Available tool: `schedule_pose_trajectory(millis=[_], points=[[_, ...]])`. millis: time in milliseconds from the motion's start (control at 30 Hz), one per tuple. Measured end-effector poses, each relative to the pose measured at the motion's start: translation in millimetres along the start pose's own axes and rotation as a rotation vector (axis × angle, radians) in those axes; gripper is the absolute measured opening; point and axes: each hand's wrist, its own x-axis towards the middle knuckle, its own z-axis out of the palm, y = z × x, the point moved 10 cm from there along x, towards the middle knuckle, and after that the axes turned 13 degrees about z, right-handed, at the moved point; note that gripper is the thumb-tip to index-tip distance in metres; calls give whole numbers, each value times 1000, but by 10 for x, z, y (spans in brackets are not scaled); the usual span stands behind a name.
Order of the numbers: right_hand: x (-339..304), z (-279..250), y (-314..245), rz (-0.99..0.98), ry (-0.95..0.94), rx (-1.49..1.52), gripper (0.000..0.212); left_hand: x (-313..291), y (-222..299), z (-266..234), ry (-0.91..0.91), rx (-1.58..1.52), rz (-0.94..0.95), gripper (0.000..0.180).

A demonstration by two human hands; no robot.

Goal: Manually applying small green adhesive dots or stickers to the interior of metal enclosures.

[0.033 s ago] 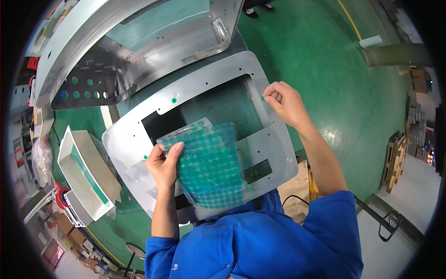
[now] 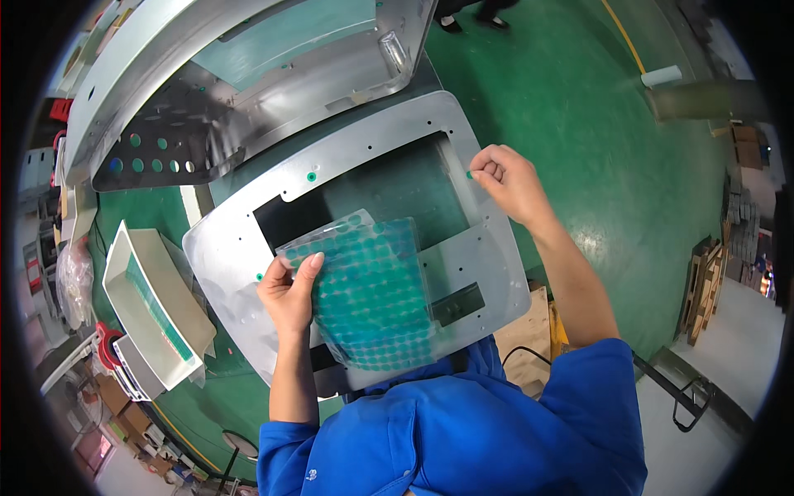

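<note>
My left hand [image 2: 289, 298] pinches the upper left edge of a clear sheet of round green stickers [image 2: 376, 302] between thumb and fingers. The sheet hangs over the lower middle of a pale metal panel [image 2: 219, 236] with rectangular cutouts and small holes. At the panel's upper right edge, my right hand [image 2: 511, 186] is closed, with one small green sticker [image 2: 469, 174] at its fingertips. A green dot [image 2: 312, 177] sits on the panel's upper part. Another green dot [image 2: 260, 277] shows beside my left hand.
Behind the panel stands a large curved metal housing [image 2: 298, 103] with round holes. A cream bin [image 2: 178, 306] with green sheets inside stands at the left. Wooden pallets [image 2: 705, 285] lie far right. A person's dark shoes [image 2: 451, 25] show at the top edge.
The other person's feet at the top edge have shifted, with more of them showing. My hands, the sheet and the small sticker stay nearly in place.
</note>
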Motion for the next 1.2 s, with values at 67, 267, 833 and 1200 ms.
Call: schedule_pose_trajectory(millis=[67,267,833,1200], points=[[59,27,96,83,-79,114,16,-47,64,-165,37,24,19,8],[184,131,329,237,-208,279,27,-340,294,-934,271,58,102,9],[-2233,1096,-1102,-396,-177,227,13,-2182,227,-2773,497,124,201,7],[-3274,1674,-1373,-383,-404,205,18,-2309,577,-1821,24,59,406,19]])
